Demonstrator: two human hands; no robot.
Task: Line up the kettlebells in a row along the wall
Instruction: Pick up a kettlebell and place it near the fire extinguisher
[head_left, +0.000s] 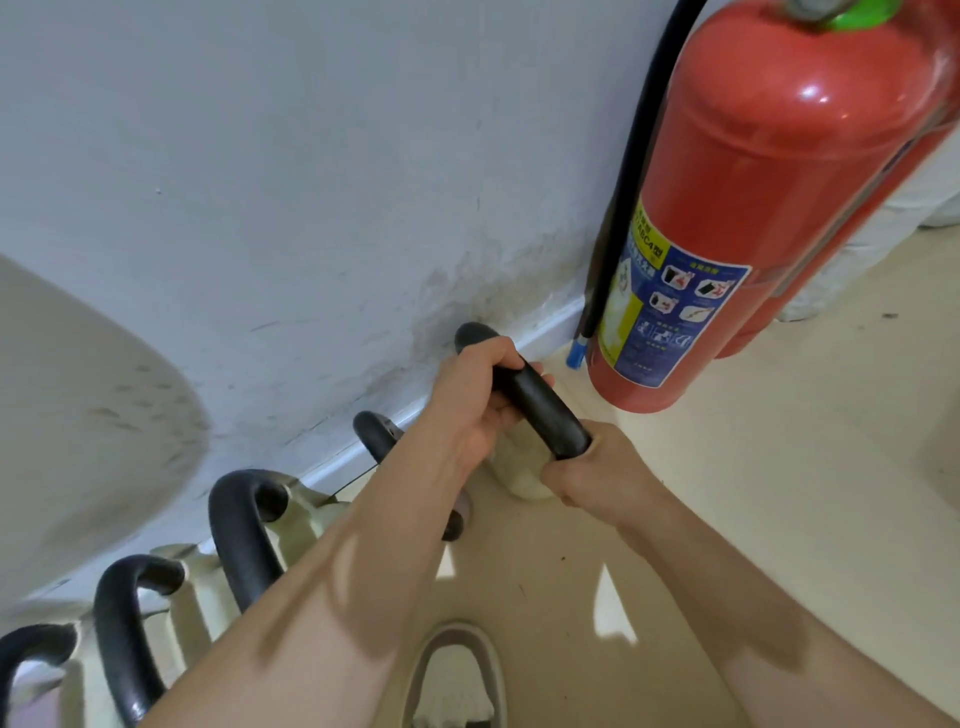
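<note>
Your left hand (470, 410) and right hand (597, 467) both close their fingers around the black handle (535, 400) of a cream kettlebell (519, 473) at frame centre, near the wall (311, 182), between the red fire extinguisher (753, 208) and the other kettlebells (244, 535) at lower left.

Bright, even indoor light; a glare spot sits on the red extinguisher (810, 93). Soft forearm shadows cross the floor (779, 467). Edges bend and blur noticeably.
</note>
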